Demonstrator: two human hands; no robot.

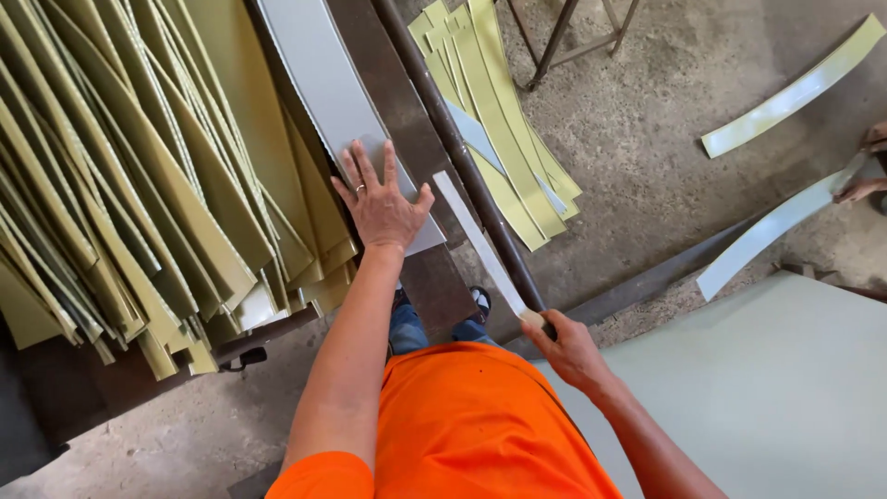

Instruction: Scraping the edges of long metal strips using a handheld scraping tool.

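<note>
My left hand lies flat, fingers spread, on a grey sheet strip that rests on the brown bed of a cutting machine. My right hand grips the end of the machine's long dark lever handle. A narrow pale strip hangs beside the lever, just right of the sheet.
A large stack of olive-green strips fills the left. More cut strips lie on the concrete floor beyond the lever. A pale sheet sits at lower right. Another person's hands hold a strip at the right edge.
</note>
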